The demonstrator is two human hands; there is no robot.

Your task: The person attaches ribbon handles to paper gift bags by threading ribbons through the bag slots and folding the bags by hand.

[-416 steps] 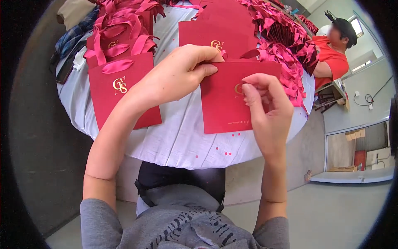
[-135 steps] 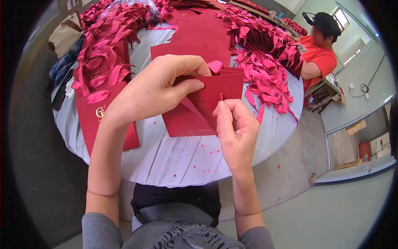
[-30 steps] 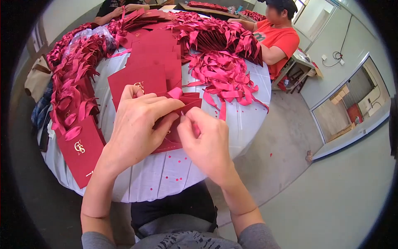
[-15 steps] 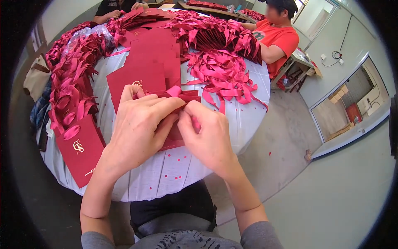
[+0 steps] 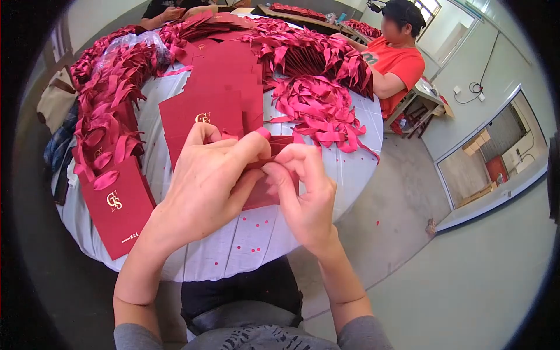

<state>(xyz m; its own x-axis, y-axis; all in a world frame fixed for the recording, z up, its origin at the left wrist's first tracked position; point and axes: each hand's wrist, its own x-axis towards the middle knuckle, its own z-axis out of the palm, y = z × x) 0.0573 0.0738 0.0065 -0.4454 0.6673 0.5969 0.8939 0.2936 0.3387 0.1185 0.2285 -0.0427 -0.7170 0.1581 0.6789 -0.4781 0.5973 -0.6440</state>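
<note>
A dark red paper gift bag (image 5: pixel 262 197) is held between my two hands at the near part of the table, its opening edge upward and partly hidden by my fingers. My left hand (image 5: pixel 213 181) is closed on the bag's upper edge, thumb inside the bend of the fingers. Beside it my right hand (image 5: pixel 306 198) pinches at the same edge, thumb and index fingertips meeting close to the left fingertips. Pink ribbon (image 5: pixel 298 140) shows behind the right fingers; the part in the pinch is mostly hidden. Just beyond lies a stack of flat red bags (image 5: pixel 198 108).
Loose pink ribbons (image 5: pixel 318 108) lie in a heap at the right. Ribboned bags (image 5: pixel 108 128) line the left, more (image 5: pixel 309 55) stand at the far right. Small red dots are scattered on the white table cover (image 5: pixel 204 256). A co-worker in red (image 5: pixel 399 61) sits at right, another person far left.
Both hands have shifted slightly right. The right thumb and index finger have turned upward into a more visible pinch at the bag's edge. My view has tilted a little.
</note>
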